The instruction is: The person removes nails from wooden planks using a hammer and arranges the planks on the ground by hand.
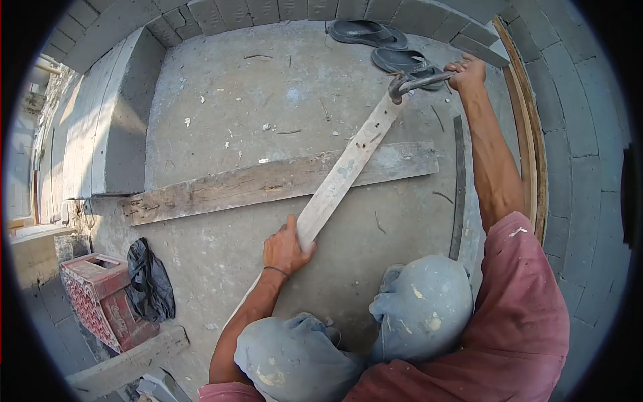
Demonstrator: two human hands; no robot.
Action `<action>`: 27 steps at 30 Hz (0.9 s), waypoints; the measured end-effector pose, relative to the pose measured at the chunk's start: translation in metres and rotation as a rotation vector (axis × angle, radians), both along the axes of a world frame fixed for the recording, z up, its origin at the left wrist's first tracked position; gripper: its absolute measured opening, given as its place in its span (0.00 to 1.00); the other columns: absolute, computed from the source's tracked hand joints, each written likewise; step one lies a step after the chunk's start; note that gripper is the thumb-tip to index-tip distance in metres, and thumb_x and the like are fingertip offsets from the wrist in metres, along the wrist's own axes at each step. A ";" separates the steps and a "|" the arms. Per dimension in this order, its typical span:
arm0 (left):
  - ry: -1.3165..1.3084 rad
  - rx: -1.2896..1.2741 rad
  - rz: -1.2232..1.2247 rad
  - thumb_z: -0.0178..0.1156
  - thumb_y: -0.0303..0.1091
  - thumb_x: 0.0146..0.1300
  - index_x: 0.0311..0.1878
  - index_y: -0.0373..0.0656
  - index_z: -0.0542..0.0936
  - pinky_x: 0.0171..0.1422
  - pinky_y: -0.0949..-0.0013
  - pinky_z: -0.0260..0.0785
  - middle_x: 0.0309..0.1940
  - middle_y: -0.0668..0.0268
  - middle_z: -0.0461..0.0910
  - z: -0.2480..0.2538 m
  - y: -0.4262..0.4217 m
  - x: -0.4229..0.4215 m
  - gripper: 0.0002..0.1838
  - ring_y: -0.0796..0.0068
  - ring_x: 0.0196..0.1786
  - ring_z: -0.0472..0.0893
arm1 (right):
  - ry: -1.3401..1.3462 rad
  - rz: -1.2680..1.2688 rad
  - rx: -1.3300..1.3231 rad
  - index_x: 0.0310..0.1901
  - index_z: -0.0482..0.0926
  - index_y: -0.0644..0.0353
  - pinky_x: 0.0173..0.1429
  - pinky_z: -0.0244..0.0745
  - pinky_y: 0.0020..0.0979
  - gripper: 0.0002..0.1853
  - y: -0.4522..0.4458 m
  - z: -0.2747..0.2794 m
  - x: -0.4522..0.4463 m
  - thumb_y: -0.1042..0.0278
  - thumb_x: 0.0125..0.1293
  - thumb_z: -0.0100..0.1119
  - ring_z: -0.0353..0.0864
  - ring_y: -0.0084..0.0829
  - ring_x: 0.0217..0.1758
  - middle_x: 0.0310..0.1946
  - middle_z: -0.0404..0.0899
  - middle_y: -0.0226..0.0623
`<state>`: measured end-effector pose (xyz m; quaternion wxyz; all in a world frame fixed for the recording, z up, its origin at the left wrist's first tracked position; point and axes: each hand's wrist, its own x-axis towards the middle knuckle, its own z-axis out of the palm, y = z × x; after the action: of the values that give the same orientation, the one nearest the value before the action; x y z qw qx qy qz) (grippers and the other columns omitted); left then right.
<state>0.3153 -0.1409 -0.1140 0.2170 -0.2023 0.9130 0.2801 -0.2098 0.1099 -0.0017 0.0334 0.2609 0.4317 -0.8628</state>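
My left hand (284, 251) is wrapped round the near end of a narrow pale wooden plank (338, 177). The plank slants away from me and lies across a wider weathered board (248, 185) on the floor. With my right hand (467, 72) I grip the handle end of a hammer (425, 81), arm stretched out to the far right. The hammer's head is at the plank's far end; whether it touches the wood or hooks a nail I cannot tell. Small dark marks dot the plank, too small to name.
Black sandals (368, 33) lie near the back wall (234, 13) of grey blocks. Long boards (529, 134) lean at the right, beside a dark strip (459, 187) on the floor. At the left stand a red box (117, 285), a black plastic bag (151, 281) and a grey block ledge (124, 127).
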 end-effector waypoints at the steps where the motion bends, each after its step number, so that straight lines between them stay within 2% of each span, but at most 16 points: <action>1: 0.042 0.007 0.001 0.75 0.50 0.59 0.54 0.41 0.69 0.52 0.42 0.81 0.41 0.40 0.88 -0.001 -0.003 -0.009 0.32 0.34 0.43 0.88 | 0.155 -0.132 -0.280 0.27 0.61 0.52 0.26 0.58 0.32 0.18 0.063 -0.041 -0.046 0.70 0.80 0.47 0.51 0.24 0.13 0.15 0.51 0.22; 2: 0.042 -0.009 -0.018 0.75 0.51 0.58 0.55 0.41 0.68 0.52 0.43 0.81 0.42 0.42 0.88 -0.003 -0.004 -0.009 0.34 0.36 0.45 0.89 | 0.401 -0.060 -0.180 0.23 0.61 0.51 0.26 0.58 0.33 0.22 0.055 0.003 -0.006 0.68 0.79 0.52 0.52 0.23 0.13 0.12 0.52 0.22; 3: 0.044 0.001 -0.012 0.75 0.51 0.58 0.55 0.41 0.68 0.52 0.43 0.81 0.42 0.42 0.88 -0.005 -0.003 -0.014 0.34 0.36 0.45 0.89 | 0.402 -0.053 -0.171 0.23 0.61 0.51 0.26 0.58 0.33 0.22 0.045 0.032 0.015 0.68 0.79 0.52 0.52 0.23 0.13 0.12 0.52 0.22; 5: 0.005 0.009 -0.015 0.75 0.51 0.58 0.55 0.41 0.69 0.52 0.43 0.81 0.42 0.42 0.88 -0.007 -0.003 -0.012 0.33 0.37 0.45 0.89 | 0.529 0.454 0.407 0.18 0.60 0.49 0.26 0.59 0.33 0.27 0.033 0.064 0.064 0.67 0.78 0.58 0.53 0.22 0.13 0.11 0.55 0.23; 7: -0.013 -0.007 -0.024 0.75 0.51 0.59 0.55 0.40 0.69 0.52 0.43 0.81 0.41 0.42 0.88 -0.003 0.001 -0.009 0.33 0.37 0.45 0.89 | 0.569 0.593 0.472 0.15 0.61 0.49 0.26 0.59 0.35 0.30 0.016 0.078 0.127 0.65 0.78 0.61 0.53 0.22 0.13 0.11 0.56 0.23; 9: 0.008 -0.037 0.003 0.74 0.52 0.59 0.54 0.40 0.70 0.52 0.44 0.81 0.40 0.42 0.89 -0.001 0.002 -0.015 0.33 0.37 0.44 0.89 | 0.670 0.642 0.281 0.15 0.61 0.50 0.26 0.60 0.36 0.29 0.025 0.057 0.163 0.66 0.78 0.62 0.54 0.23 0.13 0.11 0.56 0.25; 11: 0.022 -0.050 0.000 0.74 0.53 0.59 0.54 0.40 0.70 0.52 0.44 0.82 0.39 0.42 0.89 -0.002 0.003 -0.014 0.33 0.37 0.43 0.89 | 0.619 0.555 0.092 0.17 0.62 0.50 0.28 0.61 0.35 0.29 0.034 0.028 0.188 0.64 0.79 0.62 0.55 0.25 0.14 0.12 0.57 0.27; 12: 0.028 -0.059 0.003 0.74 0.53 0.60 0.54 0.39 0.70 0.52 0.44 0.82 0.39 0.41 0.89 -0.003 0.004 -0.013 0.33 0.37 0.43 0.89 | 0.626 0.549 0.088 0.17 0.62 0.50 0.28 0.61 0.35 0.29 0.033 0.018 0.197 0.64 0.79 0.62 0.55 0.25 0.14 0.12 0.57 0.27; 14: 0.041 -0.073 0.003 0.73 0.54 0.60 0.54 0.39 0.70 0.52 0.44 0.82 0.39 0.41 0.89 -0.001 0.005 -0.012 0.33 0.37 0.43 0.89 | 0.386 0.090 0.096 0.17 0.63 0.51 0.30 0.64 0.35 0.29 0.026 0.002 0.213 0.62 0.80 0.61 0.58 0.24 0.15 0.13 0.60 0.27; 15: 0.049 -0.078 0.007 0.73 0.54 0.60 0.54 0.39 0.70 0.52 0.43 0.82 0.39 0.41 0.89 0.000 0.006 -0.011 0.33 0.37 0.43 0.89 | 0.388 0.084 0.091 0.17 0.63 0.51 0.30 0.64 0.35 0.29 0.021 -0.005 0.221 0.62 0.80 0.61 0.58 0.24 0.15 0.13 0.60 0.27; 17: 0.072 -0.074 -0.004 0.73 0.54 0.60 0.53 0.38 0.70 0.50 0.43 0.81 0.38 0.40 0.88 -0.001 0.005 -0.010 0.33 0.35 0.42 0.89 | 0.666 -0.014 0.290 0.17 0.63 0.52 0.33 0.67 0.36 0.30 0.006 -0.007 0.233 0.60 0.82 0.59 0.60 0.24 0.17 0.14 0.62 0.27; 19: 0.099 -0.063 -0.010 0.74 0.54 0.59 0.53 0.37 0.70 0.49 0.42 0.81 0.37 0.39 0.87 -0.003 0.005 -0.008 0.34 0.34 0.42 0.88 | 0.817 0.040 0.350 0.18 0.64 0.55 0.30 0.65 0.36 0.30 -0.006 0.000 0.235 0.62 0.81 0.61 0.60 0.23 0.18 0.14 0.61 0.29; 21: 0.120 -0.078 -0.019 0.73 0.55 0.60 0.53 0.37 0.70 0.50 0.42 0.81 0.38 0.39 0.88 -0.005 0.004 -0.007 0.34 0.34 0.43 0.88 | 1.226 0.245 0.764 0.18 0.64 0.59 0.28 0.61 0.38 0.28 -0.018 -0.003 0.223 0.68 0.77 0.66 0.61 0.28 0.17 0.14 0.60 0.32; 22: 0.132 -0.077 -0.004 0.73 0.55 0.60 0.53 0.37 0.70 0.50 0.42 0.81 0.38 0.39 0.88 -0.004 0.004 -0.006 0.34 0.34 0.43 0.88 | 1.243 0.254 0.760 0.18 0.64 0.59 0.28 0.61 0.38 0.28 -0.023 -0.002 0.219 0.68 0.77 0.66 0.61 0.28 0.17 0.14 0.60 0.32; 24: 0.127 -0.069 -0.003 0.73 0.54 0.60 0.53 0.37 0.70 0.51 0.42 0.81 0.38 0.39 0.88 -0.004 0.005 -0.005 0.34 0.34 0.43 0.88 | 1.553 0.474 1.033 0.20 0.66 0.60 0.26 0.59 0.40 0.25 -0.035 -0.004 0.214 0.74 0.71 0.71 0.62 0.36 0.16 0.15 0.61 0.37; 27: 0.124 -0.048 -0.012 0.72 0.54 0.60 0.54 0.38 0.70 0.51 0.42 0.81 0.39 0.39 0.88 -0.004 0.002 -0.003 0.33 0.35 0.44 0.89 | 1.628 0.663 1.047 0.20 0.68 0.59 0.26 0.60 0.42 0.23 -0.051 -0.028 0.224 0.76 0.67 0.73 0.65 0.42 0.17 0.16 0.65 0.39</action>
<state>0.3122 -0.1387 -0.1182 0.1568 -0.1845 0.9323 0.2688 0.0138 0.0586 -0.0293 -0.1510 -0.5551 0.6967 -0.4285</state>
